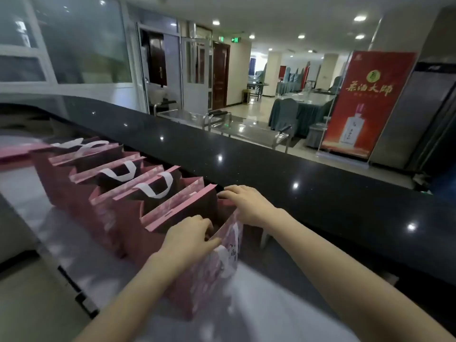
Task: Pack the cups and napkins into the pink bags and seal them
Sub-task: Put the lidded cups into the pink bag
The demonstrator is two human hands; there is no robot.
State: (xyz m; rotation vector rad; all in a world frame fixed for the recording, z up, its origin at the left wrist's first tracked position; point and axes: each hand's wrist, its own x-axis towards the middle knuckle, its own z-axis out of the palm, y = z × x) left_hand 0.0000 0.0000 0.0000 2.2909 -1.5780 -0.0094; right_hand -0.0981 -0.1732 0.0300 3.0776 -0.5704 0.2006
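Lower centre, the left hand [190, 239] grips the near rim of the front bag [209, 275] while the right hand [246, 204] rests straight-fingered on its far rim.

Pretty clearly a hotel or restaurant banquet hall, seen from behind the service side. A long curved table with a glossy black speckled stone top [246, 174] runs across the front like a reception bar. Past it there's a dining area with round tables draped in grey-blue cloth [312, 114] and chairs in matching fabric covers [282, 112]. A tall red roll-up banner showing a white liquor bottle [365, 104] stands on the polished tile floor [256, 107]. Stainless steel serving trolleys [187, 117] are parked just behind the table, and a green lit exit sign [236, 40] hangs over the corridor.
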